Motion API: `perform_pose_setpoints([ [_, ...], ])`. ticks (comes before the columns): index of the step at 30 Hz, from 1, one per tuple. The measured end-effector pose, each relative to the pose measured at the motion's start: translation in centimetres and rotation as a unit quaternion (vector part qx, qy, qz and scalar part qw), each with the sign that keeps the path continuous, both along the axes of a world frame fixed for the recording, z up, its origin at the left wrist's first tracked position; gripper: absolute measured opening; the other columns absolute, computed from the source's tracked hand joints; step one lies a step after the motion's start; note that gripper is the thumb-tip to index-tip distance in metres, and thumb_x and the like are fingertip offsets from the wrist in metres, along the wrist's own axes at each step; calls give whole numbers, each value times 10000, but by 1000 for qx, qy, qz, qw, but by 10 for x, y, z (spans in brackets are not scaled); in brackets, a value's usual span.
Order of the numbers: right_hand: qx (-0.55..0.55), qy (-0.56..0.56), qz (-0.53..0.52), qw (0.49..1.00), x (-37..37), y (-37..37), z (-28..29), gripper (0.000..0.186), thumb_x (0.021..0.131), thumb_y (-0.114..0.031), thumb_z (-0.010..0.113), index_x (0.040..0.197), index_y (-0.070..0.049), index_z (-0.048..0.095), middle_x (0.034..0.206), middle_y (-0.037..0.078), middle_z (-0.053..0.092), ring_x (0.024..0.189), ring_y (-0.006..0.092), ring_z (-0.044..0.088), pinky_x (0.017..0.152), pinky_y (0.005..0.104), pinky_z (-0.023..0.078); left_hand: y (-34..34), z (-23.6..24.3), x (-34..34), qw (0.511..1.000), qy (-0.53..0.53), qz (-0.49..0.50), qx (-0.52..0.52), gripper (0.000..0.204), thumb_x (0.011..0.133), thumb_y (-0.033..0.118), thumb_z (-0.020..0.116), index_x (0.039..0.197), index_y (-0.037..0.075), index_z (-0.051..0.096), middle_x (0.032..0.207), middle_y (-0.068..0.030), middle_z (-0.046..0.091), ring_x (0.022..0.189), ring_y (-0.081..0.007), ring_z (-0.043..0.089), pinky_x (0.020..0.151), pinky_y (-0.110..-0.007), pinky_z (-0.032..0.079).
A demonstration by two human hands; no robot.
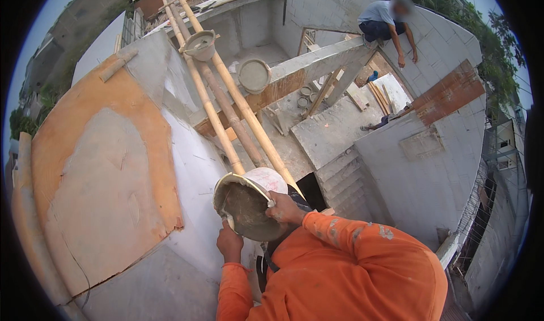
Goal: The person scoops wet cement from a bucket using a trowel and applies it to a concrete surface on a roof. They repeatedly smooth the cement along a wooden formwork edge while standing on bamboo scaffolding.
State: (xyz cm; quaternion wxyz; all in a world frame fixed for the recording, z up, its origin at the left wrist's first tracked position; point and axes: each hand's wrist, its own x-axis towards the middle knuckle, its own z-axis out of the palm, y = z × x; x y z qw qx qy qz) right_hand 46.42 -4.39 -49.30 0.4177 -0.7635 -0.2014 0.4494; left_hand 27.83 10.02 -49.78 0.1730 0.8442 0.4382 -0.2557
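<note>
Both my hands hold a bucket tilted in front of me, its inside coated with wet grey mortar. My left hand is closed on the lower left of its rim. On the other side, my right hand grips the right edge of the rim. Just beyond the bucket is a white rounded thing with faint reddish marks, partly hidden. Orange sleeves cover my arms, and grey smears mark the right one.
Bamboo poles stretch away from me over a drop. Two more buckets are near their far part. An orange-edged board lies at left. A person crouches on a beam at far right. Concrete stairs are below.
</note>
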Motion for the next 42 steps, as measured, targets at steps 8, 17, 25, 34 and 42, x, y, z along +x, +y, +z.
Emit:
perform_pose_setpoints([
  [8,-22,-11,-8,1000,4,6,14,376,704,-131,675,1048,-11,584,894,227,660,872,369,652,750,412,493,-67,-18,-13,993,28,-52,-98,624,762,120,650,1348,107,434,948,-220,684,918,-396,666,786,-493,519],
  [17,-4,-29,-10,1000,-8,0,23,379,686,-125,711,1027,-19,584,878,241,653,841,392,654,740,440,497,3,-18,7,1000,16,-3,-7,564,823,123,595,1358,73,425,948,-210,685,903,-380,672,780,-486,520],
  [25,-46,29,-7,999,-10,4,14,391,683,-158,719,994,11,554,853,225,659,823,378,655,738,441,495,-25,36,-22,994,40,-32,-101,468,895,231,553,1323,68,459,1004,-228,663,937,-376,663,769,-452,537],
  [34,-7,-25,-20,999,-30,-2,-18,266,666,-112,669,870,1,540,697,143,596,643,257,595,633,372,482,38,22,28,984,172,-39,-29,250,890,205,567,1049,85,718,1079,-167,686,994,-320,676,760,-447,550],
  [42,21,14,15,1000,-22,-8,-16,223,668,-64,654,846,-12,530,639,64,509,600,179,505,587,337,446,2,-62,-20,979,59,-59,-188,237,796,140,630,999,34,690,1024,-189,693,984,-322,674,835,-440,540],
])
